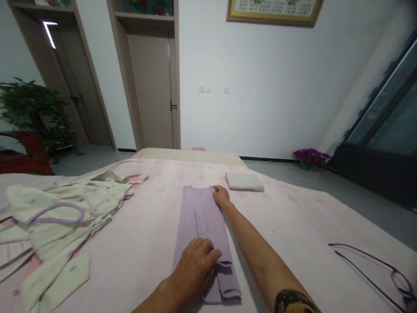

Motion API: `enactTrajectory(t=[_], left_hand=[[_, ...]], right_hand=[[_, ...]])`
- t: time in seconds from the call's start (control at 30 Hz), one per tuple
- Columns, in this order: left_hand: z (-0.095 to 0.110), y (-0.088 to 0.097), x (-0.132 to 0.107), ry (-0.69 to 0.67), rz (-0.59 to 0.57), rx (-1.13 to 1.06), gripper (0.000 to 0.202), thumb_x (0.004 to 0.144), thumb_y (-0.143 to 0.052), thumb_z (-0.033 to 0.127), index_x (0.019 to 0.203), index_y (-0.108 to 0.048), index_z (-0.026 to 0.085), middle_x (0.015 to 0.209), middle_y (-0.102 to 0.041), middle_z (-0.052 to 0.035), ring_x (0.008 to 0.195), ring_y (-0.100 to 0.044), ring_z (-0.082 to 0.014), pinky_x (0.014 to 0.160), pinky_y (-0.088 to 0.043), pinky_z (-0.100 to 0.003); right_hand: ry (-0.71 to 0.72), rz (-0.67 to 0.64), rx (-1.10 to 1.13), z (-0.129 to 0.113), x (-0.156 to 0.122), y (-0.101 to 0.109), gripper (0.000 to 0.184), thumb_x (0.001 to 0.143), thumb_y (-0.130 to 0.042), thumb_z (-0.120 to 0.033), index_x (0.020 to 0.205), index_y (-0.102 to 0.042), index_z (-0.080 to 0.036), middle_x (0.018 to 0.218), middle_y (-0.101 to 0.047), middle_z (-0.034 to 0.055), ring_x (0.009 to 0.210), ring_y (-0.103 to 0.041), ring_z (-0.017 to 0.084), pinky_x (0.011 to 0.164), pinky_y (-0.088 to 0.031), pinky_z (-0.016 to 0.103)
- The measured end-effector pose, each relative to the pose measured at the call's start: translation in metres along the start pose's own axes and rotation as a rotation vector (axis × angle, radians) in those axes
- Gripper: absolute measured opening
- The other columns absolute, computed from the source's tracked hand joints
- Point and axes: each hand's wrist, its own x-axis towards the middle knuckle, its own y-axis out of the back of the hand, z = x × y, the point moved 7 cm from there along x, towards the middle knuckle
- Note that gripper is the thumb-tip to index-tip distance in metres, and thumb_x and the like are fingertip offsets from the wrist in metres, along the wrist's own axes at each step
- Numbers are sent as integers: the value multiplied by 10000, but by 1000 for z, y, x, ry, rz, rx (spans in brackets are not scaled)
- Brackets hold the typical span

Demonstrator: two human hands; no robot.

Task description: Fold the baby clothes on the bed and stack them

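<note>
A lilac ribbed garment (pixel 200 217), folded into a long narrow strip, lies lengthwise on the pink bed sheet (pixel 286 226). My left hand (pixel 195 267) rests on its near part with the fingers curled and pinching a fold of the fabric. My right hand (pixel 221 195) reaches far forward and grips the far right corner of the strip, by the neckline. Just beyond the right hand lies a folded white cloth (pixel 244 181), apart from it.
A heap of cream clothes with a purple strap (pixel 61 208) covers the bed's left side. Thin black cables (pixel 374 269) lie at the near right. Beyond the bed are grey floor, doors (pixel 153 87), a potted plant (pixel 35 113) and purple flowers (pixel 311 156).
</note>
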Motion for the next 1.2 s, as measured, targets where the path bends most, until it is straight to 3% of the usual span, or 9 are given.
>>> enactTrajectory(t=[0.17, 0.37, 0.6, 0.77, 0.87, 0.97, 1.07, 1.13, 1.2], left_hand=[[5, -8, -6, 26, -105, -34, 183, 907, -581, 215, 1082, -625, 241, 1028, -613, -51, 946, -534, -213, 839, -455, -364], [3, 3, -18, -1, -210, -134, 457, 895, -634, 344, 1340, -540, 300, 1225, -609, -58, 1095, -535, -240, 968, -453, -400], [-6, 0, -42, -91, -293, -147, 579, 962, -521, 386, 1506, -365, 264, 1538, -421, -101, 1395, -400, -271, 1158, -303, -497], [-9, -10, -51, -70, -364, -51, 721, 903, -612, 406, 1535, -296, 258, 1598, -296, -112, 1467, -278, -300, 1179, -242, -542], [-3, -4, -56, -82, -297, -18, 692, 881, -649, 386, 1495, -370, 228, 1576, -338, -148, 1445, -317, -325, 1155, -283, -570], [14, 13, -66, -144, -96, -51, 467, 891, -628, 268, 1346, -535, 215, 1453, -508, -149, 1361, -441, -304, 1121, -361, -544], [34, 22, -81, -212, 29, -104, 297, 928, -527, 140, 1196, -616, 232, 1229, -657, -99, 1210, -564, -228, 1060, -455, -446], [43, 19, -87, -221, 20, -101, 315, 931, -516, 131, 1219, -600, 228, 1202, -669, -89, 1190, -575, -225, 1046, -470, -430], [46, 11, -89, -202, -34, -75, 393, 912, -559, 170, 1303, -547, 206, 1289, -633, -106, 1231, -547, -262, 1063, -453, -464]], right_hand=[[49, 10, -129, 3, -7, 8, 348, 813, -626, -219, 1154, -697, -221, 1117, -668, 71, 983, -610, 173, 854, -429, 239], [162, 28, -228, -15, -37, 24, 382, 892, -543, -212, 1266, -625, -201, 1223, -605, 122, 1130, -529, 232, 979, -379, 319], [397, -69, -230, -43, -114, 41, 386, 880, -555, -191, 1259, -623, -213, 1263, -612, 92, 1169, -497, 246, 1049, -349, 366], [616, -165, -248, -50, -180, 40, 377, 905, -527, -192, 1275, -599, -204, 1289, -603, 102, 1205, -487, 250, 1054, -351, 397], [624, -165, -197, -45, -201, 49, 365, 900, -536, -185, 1259, -603, -187, 1321, -584, 119, 1227, -488, 245, 1067, -347, 399], [572, -140, -88, -43, -214, 73, 290, 846, -585, -167, 1128, -651, -191, 1128, -658, 86, 1064, -567, 214, 974, -415, 346], [525, -321, -17, -47, -235, 88, 137, 823, -591, -168, 917, -682, -210, 863, -660, 12, 789, -589, 148, 747, -443, 252], [533, -486, -39, -53, -255, 92, 71, 791, -647, -208, 851, -681, -221, 804, -645, -17, 712, -569, 127, 659, -406, 226], [591, -587, -101, -59, -276, 96, 142, 739, -719, -259, 874, -681, -235, 824, -646, -26, 728, -564, 131, 653, -385, 226]])
